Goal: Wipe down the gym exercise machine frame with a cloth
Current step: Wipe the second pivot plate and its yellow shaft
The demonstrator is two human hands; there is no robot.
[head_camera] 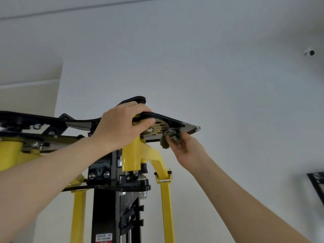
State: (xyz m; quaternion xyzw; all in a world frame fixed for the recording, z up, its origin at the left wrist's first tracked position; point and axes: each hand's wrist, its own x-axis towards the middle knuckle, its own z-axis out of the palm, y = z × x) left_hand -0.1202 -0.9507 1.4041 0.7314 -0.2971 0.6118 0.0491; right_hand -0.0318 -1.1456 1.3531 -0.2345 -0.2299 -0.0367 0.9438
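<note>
Looking up, head view: you see the top of the machine frame (105,207) from below, set against a pale wall (228,85).
Room to move: bare wall lies open above and to the right of the black top plate (175,120). To the left the plate runs into crowded black brackets and bolt heads.
Edges: the plate's pointed right end finishes in a small silver bolt (198,128). A yellow strut (166,199) slants down under your right wrist, and a yellow post (131,155) stands just below your left hand.
Frame look: glossy yellow paint, black plates, and a brass-coloured disc (158,128) with round holes under the top plate.
Cloth: the cloth (171,137) is grey-green and bunched, pressed to the plate's underside between the disc and the bolt end.
Left hand: your left hand (121,127) grips the top plate, fingers curled over its upper edge and thumb beneath on the disc.
Right hand: your right hand (189,151) holds the cloth, with the fingers closed up around it and their tips hidden.
Wall: a small camera (310,53) sits high on the right.
</note>
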